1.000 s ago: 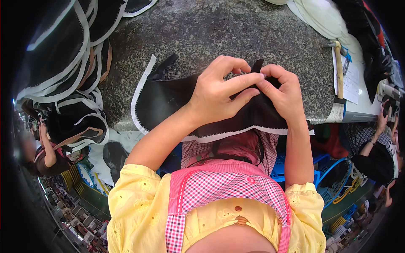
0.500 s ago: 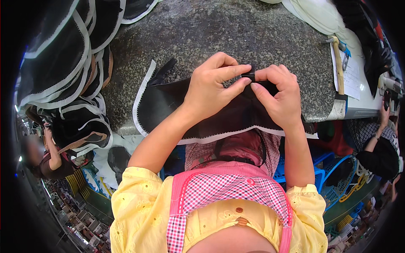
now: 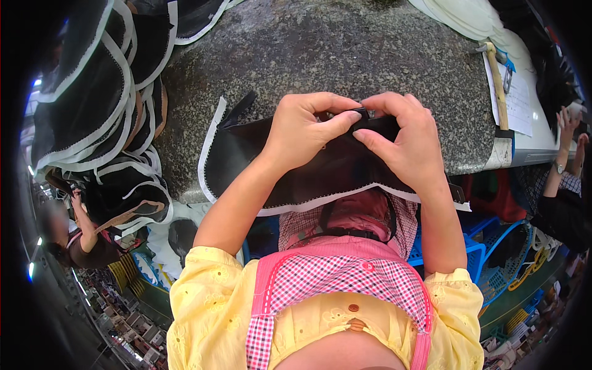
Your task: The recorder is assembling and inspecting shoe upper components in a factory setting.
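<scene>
A black leather-like panel (image 3: 296, 179) with a white stitched border lies across the near edge of the stone slab. At its far edge, my left hand (image 3: 305, 126) pinches a short black strap (image 3: 362, 113) between thumb and forefinger. My right hand (image 3: 401, 132) grips the same strap from the other side, its thumb pressed against the black material. The fingertips of both hands almost meet there. Part of the strap is hidden under my fingers. A narrow black tab (image 3: 239, 110) sticks up at the panel's left end.
Black panels with white borders (image 3: 80, 111) are heaped at the left. A hammer (image 3: 497, 86) lies on a paper sheet (image 3: 521, 111) at the right of the stone slab (image 3: 308, 55). White pieces (image 3: 468, 24) are stacked at the far right. Blue baskets (image 3: 502, 253) stand below. Other people work on both sides.
Both hands have come down slightly toward me and closer together over the strap. The strap end that stood up between my fingers now lies lower against the panel.
</scene>
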`<action>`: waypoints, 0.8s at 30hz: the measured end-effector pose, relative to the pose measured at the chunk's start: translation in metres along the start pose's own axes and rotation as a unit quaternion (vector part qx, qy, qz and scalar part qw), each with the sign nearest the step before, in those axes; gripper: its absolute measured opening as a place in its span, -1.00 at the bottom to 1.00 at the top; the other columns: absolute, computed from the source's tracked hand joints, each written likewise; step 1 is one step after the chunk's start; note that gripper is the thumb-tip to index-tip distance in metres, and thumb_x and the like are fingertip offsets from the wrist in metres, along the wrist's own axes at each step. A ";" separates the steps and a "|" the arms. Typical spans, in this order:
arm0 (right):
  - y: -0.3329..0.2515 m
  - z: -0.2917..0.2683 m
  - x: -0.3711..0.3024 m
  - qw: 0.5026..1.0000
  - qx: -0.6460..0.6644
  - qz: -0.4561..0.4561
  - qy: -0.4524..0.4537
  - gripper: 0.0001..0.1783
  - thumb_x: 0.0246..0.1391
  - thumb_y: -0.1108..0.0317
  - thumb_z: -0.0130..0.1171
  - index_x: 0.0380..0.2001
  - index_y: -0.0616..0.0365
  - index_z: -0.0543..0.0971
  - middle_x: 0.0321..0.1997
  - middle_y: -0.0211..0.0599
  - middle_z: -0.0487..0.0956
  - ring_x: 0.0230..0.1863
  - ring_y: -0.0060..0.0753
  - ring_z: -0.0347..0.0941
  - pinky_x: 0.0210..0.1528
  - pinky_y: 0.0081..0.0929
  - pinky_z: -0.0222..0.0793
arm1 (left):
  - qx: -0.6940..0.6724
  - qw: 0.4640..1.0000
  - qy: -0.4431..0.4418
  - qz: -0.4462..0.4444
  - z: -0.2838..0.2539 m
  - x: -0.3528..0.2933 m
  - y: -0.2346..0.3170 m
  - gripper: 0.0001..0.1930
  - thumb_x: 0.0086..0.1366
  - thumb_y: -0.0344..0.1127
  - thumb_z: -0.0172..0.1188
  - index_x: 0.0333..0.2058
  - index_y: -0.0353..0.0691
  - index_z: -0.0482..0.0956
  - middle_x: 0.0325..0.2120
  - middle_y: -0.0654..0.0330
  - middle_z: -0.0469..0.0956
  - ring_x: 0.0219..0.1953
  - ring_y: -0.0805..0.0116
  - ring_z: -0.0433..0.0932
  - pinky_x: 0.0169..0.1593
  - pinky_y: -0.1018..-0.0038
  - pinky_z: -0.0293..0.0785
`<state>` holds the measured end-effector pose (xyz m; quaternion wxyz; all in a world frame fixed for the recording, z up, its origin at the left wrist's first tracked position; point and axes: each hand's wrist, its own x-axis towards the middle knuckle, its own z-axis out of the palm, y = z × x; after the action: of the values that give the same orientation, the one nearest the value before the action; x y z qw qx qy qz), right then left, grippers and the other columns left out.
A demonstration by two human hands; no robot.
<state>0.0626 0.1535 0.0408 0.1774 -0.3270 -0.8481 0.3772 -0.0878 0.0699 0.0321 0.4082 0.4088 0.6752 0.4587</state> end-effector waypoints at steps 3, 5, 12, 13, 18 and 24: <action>0.001 0.004 0.000 0.999 -0.018 -0.034 0.005 -0.70 -0.29 0.25 0.26 -0.41 0.09 0.50 -0.43 -0.37 0.48 -0.30 -0.29 0.36 -0.22 -0.31 0.15 | -0.051 0.999 -0.006 -0.010 -0.001 0.002 -0.006 -0.82 0.03 -0.33 0.22 -0.38 -0.28 0.59 -0.60 0.32 0.53 -0.60 0.68 0.39 -0.59 0.72 0.30; 0.001 0.005 0.001 0.999 -0.019 -0.039 0.008 -0.72 -0.27 0.24 0.24 -0.44 0.12 0.50 -0.41 -0.33 0.49 -0.29 -0.25 0.36 -0.22 -0.29 0.16 | -0.071 0.997 -0.007 0.004 -0.002 0.003 -0.010 -0.82 0.03 -0.33 0.22 -0.39 -0.29 0.59 -0.61 0.33 0.51 -0.62 0.70 0.37 -0.63 0.73 0.27; 0.004 0.005 0.004 1.000 0.010 -0.008 -0.020 -0.74 -0.24 0.23 0.21 -0.47 0.16 0.50 -0.45 -0.28 0.49 -0.32 -0.22 0.37 -0.25 -0.30 0.22 | -0.096 0.995 -0.010 -0.038 -0.002 0.006 -0.009 -0.82 0.02 -0.34 0.24 -0.39 -0.31 0.59 -0.58 0.31 0.53 -0.56 0.67 0.39 -0.53 0.73 0.31; 0.004 0.005 0.004 1.000 0.010 0.000 -0.025 -0.74 -0.24 0.23 0.21 -0.50 0.18 0.50 -0.48 -0.26 0.49 -0.33 -0.20 0.38 -0.26 -0.30 0.24 | -0.104 0.994 -0.008 -0.028 -0.001 0.006 -0.009 -0.82 0.02 -0.34 0.24 -0.40 -0.31 0.59 -0.57 0.31 0.53 -0.54 0.66 0.40 -0.49 0.72 0.32; 0.002 0.002 0.006 0.998 0.016 0.030 -0.051 -0.73 -0.26 0.23 0.22 -0.54 0.23 0.50 -0.56 -0.17 0.48 -0.40 -0.15 0.40 -0.33 -0.30 0.29 | -0.107 0.993 -0.015 -0.053 -0.002 0.005 -0.009 -0.83 0.01 -0.36 0.24 -0.41 -0.32 0.59 -0.56 0.30 0.53 -0.50 0.65 0.41 -0.43 0.71 0.33; 0.012 0.004 0.007 0.991 0.092 0.043 -0.086 -0.72 -0.26 0.26 0.21 -0.54 0.28 0.48 -0.58 -0.13 0.48 -0.52 -0.22 0.42 -0.45 -0.39 0.30 | -0.143 0.987 -0.032 -0.064 0.001 0.005 -0.007 -0.80 0.02 -0.44 0.22 -0.32 -0.33 0.55 -0.48 0.27 0.55 -0.45 0.62 0.44 -0.35 0.69 0.36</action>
<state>0.0606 0.1630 0.0295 0.1168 -0.3117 -0.8074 0.4872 -0.0903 0.0733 0.0240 0.5127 0.3167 0.6141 0.5096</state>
